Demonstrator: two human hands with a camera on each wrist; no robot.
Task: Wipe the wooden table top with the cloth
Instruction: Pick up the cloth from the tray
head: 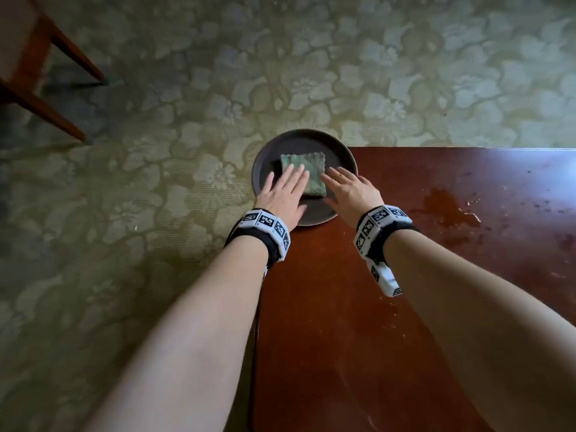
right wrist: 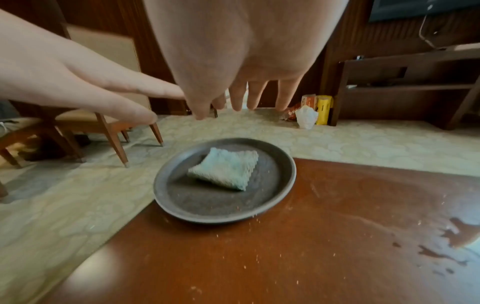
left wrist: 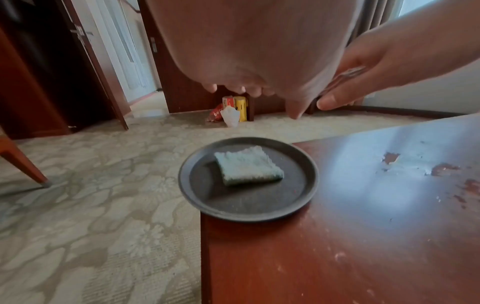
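Head looks down; wrist views share plate [left wrist: 249,214].

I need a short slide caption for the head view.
Both open hands hover above a folded cloth on a dark plate at the table corner.

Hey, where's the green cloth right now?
The folded green cloth lies on the dark round plate at the wooden table's far left corner, below both hands and untouched, as the wrist views show.

No legible text, number or brand appears in any view. The wrist bands [head: 267,227] carry only black-and-white square marker patterns, and printing on the boxes [right wrist: 317,108] against the far wall is too blurred to read.
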